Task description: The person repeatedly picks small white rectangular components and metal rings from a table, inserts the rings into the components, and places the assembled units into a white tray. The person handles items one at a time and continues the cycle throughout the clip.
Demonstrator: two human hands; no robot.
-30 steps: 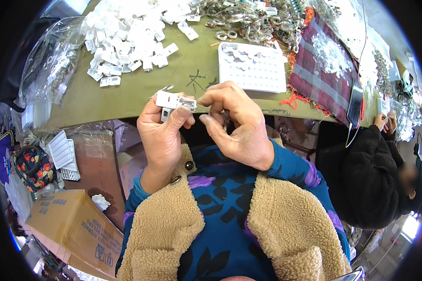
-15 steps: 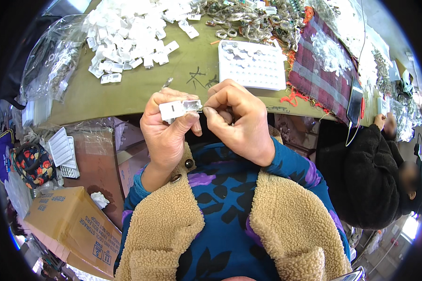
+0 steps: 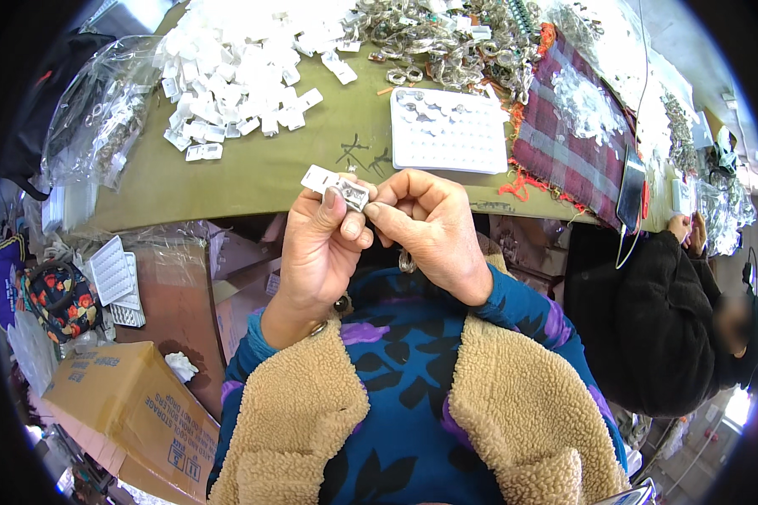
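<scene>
Above the near edge of the olive-green table (image 3: 253,181), my left hand (image 3: 320,252) pinches a small white card (image 3: 335,185) between thumb and curled fingers, a pale metal piece sitting on its right end. My right hand (image 3: 434,227), just beside it at 3 o'clock, is closed to a fingertip pinch against that same end; I cannot tell whether it grips the metal piece or only steadies it. The card looks thin, light and easily bent, so I judge the edges the safest hold, and the metal piece small and slippery enough to drop.

At 12 o'clock from my hands lies a white moulded tray (image 3: 448,130), its shallow pockets showing a few glints, contents too small to tell. At 11 o'clock a loose heap of white cards (image 3: 227,76) spreads over the table; beyond the tray, a tangle of metal rings (image 3: 429,42). At 10 o'clock a clear plastic bag (image 3: 93,126) holds more small metal parts. A cardboard box (image 3: 126,412) sits on the floor at 8 o'clock. A co-worker's dark sleeve (image 3: 648,320) is at 3 o'clock.
</scene>
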